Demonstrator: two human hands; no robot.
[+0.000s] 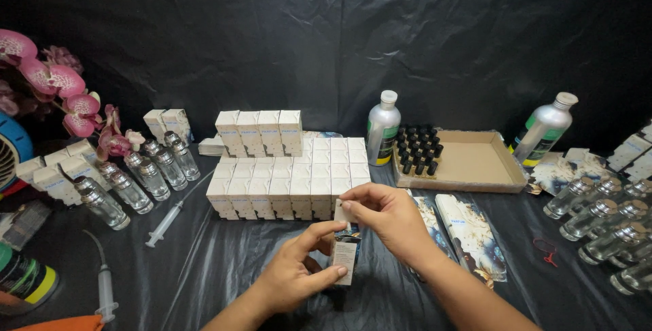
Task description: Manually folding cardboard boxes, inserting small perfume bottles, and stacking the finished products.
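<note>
My left hand [293, 275] grips a small upright printed carton [346, 255] by its lower side. My right hand [386, 217] pinches the carton's top flap from above. Both hands meet at the table's near middle, just in front of a block of many small white boxes [288, 185] stacked in rows. Part of the carton is hidden behind my fingers.
Clear glass bottles stand at left [146, 171] and right [604, 226]. Two silver bottles [382, 127] [543, 127] flank a cardboard tray [475, 161] holding black caps [418, 149]. Syringes [170, 217] [105, 290] lie at left, flat printed cartons [468, 232] at right, pink orchids [64, 90] far left.
</note>
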